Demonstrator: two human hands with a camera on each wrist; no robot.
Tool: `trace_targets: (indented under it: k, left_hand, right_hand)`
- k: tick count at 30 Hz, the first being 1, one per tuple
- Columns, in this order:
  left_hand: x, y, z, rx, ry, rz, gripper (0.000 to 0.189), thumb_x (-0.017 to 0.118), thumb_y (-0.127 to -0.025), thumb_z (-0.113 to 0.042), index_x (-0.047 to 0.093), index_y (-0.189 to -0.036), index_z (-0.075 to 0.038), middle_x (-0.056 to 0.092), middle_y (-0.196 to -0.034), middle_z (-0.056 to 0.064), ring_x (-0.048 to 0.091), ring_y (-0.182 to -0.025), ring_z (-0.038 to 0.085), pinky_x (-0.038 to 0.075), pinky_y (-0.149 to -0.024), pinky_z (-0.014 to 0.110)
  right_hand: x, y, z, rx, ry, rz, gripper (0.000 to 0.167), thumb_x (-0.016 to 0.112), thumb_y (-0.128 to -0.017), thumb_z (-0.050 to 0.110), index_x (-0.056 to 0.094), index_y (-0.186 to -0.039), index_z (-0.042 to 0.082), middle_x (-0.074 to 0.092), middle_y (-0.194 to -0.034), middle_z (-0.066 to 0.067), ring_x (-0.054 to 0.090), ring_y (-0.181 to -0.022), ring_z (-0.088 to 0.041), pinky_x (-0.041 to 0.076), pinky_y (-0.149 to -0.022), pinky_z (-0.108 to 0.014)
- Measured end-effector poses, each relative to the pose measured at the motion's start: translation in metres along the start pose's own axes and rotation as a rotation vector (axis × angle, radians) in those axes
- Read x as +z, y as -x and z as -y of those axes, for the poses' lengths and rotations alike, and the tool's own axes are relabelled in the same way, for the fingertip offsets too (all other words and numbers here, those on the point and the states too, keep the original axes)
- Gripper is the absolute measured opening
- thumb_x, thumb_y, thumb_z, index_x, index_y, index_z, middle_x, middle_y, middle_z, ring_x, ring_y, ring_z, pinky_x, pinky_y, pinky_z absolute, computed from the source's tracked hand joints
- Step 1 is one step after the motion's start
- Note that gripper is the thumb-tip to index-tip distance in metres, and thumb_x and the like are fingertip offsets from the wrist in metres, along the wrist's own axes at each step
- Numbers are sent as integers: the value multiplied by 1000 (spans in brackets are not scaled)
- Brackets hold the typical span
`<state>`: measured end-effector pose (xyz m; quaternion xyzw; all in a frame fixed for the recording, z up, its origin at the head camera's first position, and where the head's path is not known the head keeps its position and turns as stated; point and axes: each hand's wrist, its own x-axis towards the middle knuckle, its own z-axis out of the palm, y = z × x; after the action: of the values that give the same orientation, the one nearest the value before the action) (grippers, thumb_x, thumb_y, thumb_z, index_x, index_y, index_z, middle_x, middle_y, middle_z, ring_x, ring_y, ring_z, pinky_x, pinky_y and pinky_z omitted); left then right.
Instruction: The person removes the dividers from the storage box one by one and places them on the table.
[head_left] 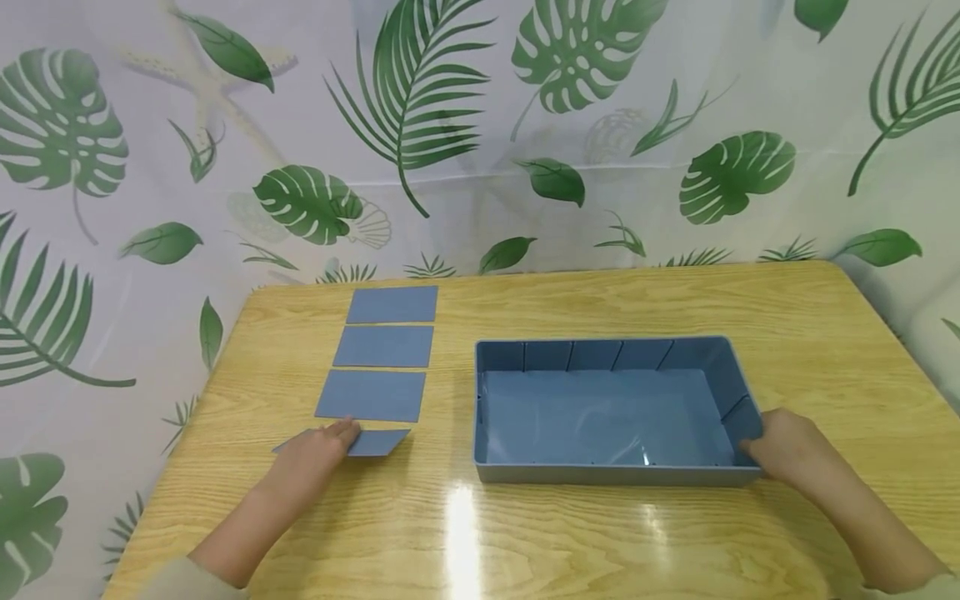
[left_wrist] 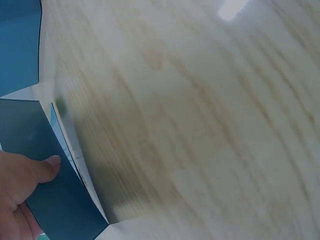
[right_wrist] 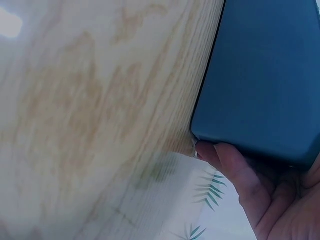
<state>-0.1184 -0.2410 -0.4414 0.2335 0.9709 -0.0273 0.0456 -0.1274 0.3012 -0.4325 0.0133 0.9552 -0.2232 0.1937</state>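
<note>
On the left of the table, my left hand (head_left: 318,454) pinches a thin blue-grey rectangular panel (head_left: 378,443), which is tilted with its near side off the tabletop. The left wrist view shows the thumb on the face of this panel (left_wrist: 65,200) and the other fingers behind it. To the right lies a long, shallow blue-grey plastic box (head_left: 615,475), open at the top, with grooves along its inner walls. My right hand (head_left: 791,442) grips its right end near the front corner. Fingers curl against the end of the box (right_wrist: 260,90) in the right wrist view.
Three similar flat panels lie in a column beyond my left hand: a near one (head_left: 371,396), a middle one (head_left: 383,346) and a far one (head_left: 392,305). The wood-grain table (head_left: 540,542) meets a leaf-patterned cloth (head_left: 450,183) at the back.
</note>
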Motion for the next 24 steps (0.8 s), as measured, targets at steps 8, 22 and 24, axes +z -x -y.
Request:
trace_targets:
  k: [8, 22, 24]
  left_hand:
    - [6, -1, 0, -4, -20, 27, 45, 63, -80, 13, 57, -125, 6, 56, -129, 22, 56, -116, 35, 49, -90, 45]
    - [17, -1, -2, -33, 117, 48, 50, 61, -79, 19, 51, -128, 12, 48, -135, 27, 46, -126, 39, 44, -97, 46]
    - [17, -1, -2, -49, 143, 75, 53, 59, -79, 20, 49, -130, 12, 45, -138, 27, 43, -129, 40, 43, -97, 47]
  right_hand:
    - [0, -1, -1, 1, 6, 13, 20, 51, -88, 10, 54, -74, -5, 56, -66, -10, 57, -56, -16, 45, -53, -33]
    - [1, 0, -3, -21, 18, -20, 21, 51, -86, 11, 54, -71, -3, 56, -63, -7, 55, -55, -17, 43, -52, -33]
    - [1, 0, -4, -21, 18, -18, 21, 51, -86, 11, 54, -71, -4, 55, -63, -7, 54, -55, -17, 43, -52, -33]
